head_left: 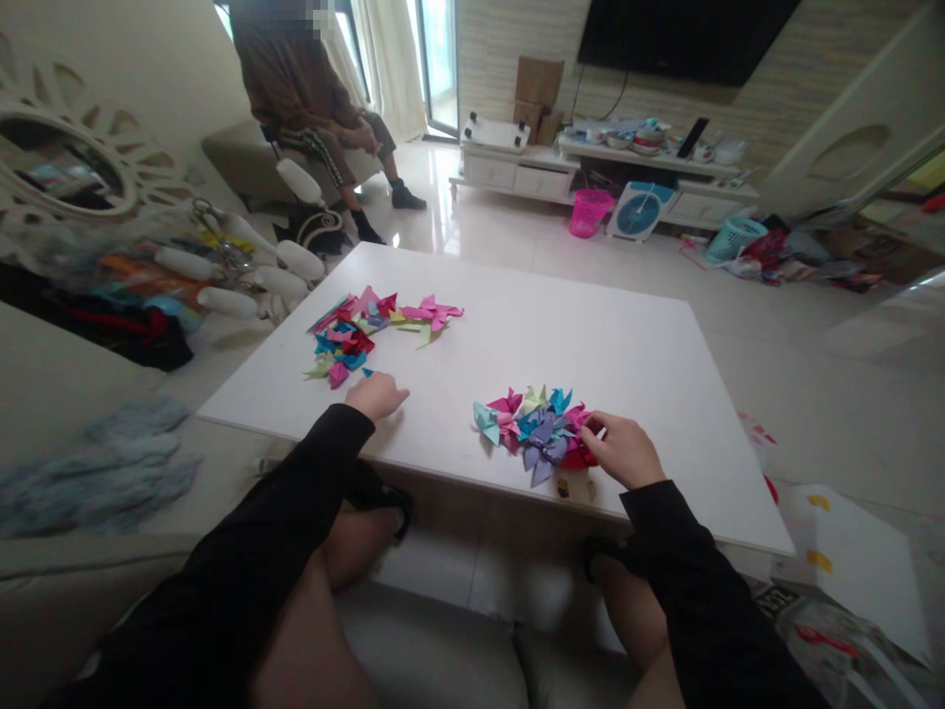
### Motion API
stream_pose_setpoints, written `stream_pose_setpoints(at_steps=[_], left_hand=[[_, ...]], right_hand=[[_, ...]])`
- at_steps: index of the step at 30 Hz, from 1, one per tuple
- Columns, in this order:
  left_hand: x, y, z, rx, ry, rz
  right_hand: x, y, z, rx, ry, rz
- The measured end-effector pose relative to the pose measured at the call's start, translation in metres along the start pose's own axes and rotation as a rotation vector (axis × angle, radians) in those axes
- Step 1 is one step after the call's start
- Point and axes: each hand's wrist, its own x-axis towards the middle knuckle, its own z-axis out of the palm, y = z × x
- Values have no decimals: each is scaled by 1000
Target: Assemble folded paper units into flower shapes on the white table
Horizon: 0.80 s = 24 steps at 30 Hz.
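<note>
On the white table [561,335] lie two clusters of folded paper cranes. My right hand [626,448] is at the right edge of the near pile of cranes [542,428], its thumb and forefinger pinched on a magenta paper crane [578,418]. These cranes are purple, blue, pink, red and pale green. My left hand [375,396] is closed just in front of the far-left cluster of cranes [346,340]. A small blue paper tip [367,372] shows behind its knuckles; whether the hand holds it is hidden. A pink crane [432,312] lies at that cluster's right end.
Two small dark objects [562,487] sit by the table's near edge. Across the room a seated person [310,108] rests with hands together. A white lamp [295,258] stands by the table's left side. A pink basket [591,212] and a blue fan [635,210] stand by the TV cabinet.
</note>
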Motion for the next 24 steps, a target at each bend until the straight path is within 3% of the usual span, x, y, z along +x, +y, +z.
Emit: stream_pose_setpoints(at_steps=[2,5,9,13,16,19,24], left_hand=[[-10,22,-3,-7,64,95],[-28,60,-6,-71,209,340],[-50,102,-4,-151,283,836],[-64,129,5,-131,345,1152],[-72,142,14,-108,372,1264],[-77,152,21,-75,372,1293],[-79,160,23,-49,377,1313]], right_hand=[[1,-1,0,21,10,-12],[3,-5,2,115,47,-67],[5,-17,0,331,153,-205],[4,-30,-2,441,307,-288],[4,-35,3,446,356,-419],[5,-34,11,379,315,-537],[8,-26,20,329,266,-565]])
